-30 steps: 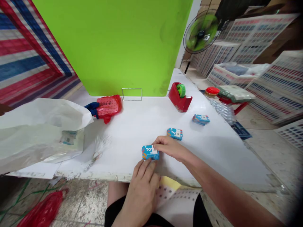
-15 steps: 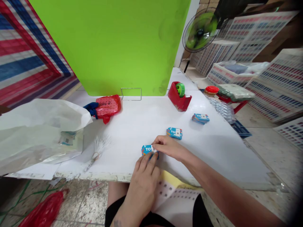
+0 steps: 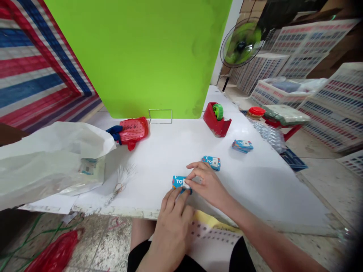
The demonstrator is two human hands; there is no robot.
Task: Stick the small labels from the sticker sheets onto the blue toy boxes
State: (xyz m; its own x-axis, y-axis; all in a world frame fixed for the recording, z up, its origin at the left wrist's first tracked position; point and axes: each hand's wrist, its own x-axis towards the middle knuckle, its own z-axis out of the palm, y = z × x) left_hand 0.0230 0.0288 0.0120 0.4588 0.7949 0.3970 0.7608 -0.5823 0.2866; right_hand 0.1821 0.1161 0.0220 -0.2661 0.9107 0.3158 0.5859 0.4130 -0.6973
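Three little blue card packs on the white table (image 3: 255,181) here, all with "TO.." printed on top: the near pack (image 3: 178,182) sits close to the front edge, the middle pack (image 3: 212,162) is a bit further in, and the far pack (image 3: 242,145) lies out toward the right edge. Both hands are on the near one. The left hand (image 3: 172,223) comes up over the front edge with its fingers laid flat against the pack's near side, and the right hand (image 3: 205,183) has thumb and forefinger pinching at the white patch on its top, other fingers fanned out loose. One red tape dispenser (image 3: 217,120) with a green roll stands by the back edge, next to the green board (image 3: 147,53). One red dotted pouch (image 3: 132,129) lies further left along that edge, and one big white plastic bag (image 3: 51,158) flops over the left edge. Compared with a second ago, the left fingers have crept up to cover more of the pack, and the right fingers have spread wider.
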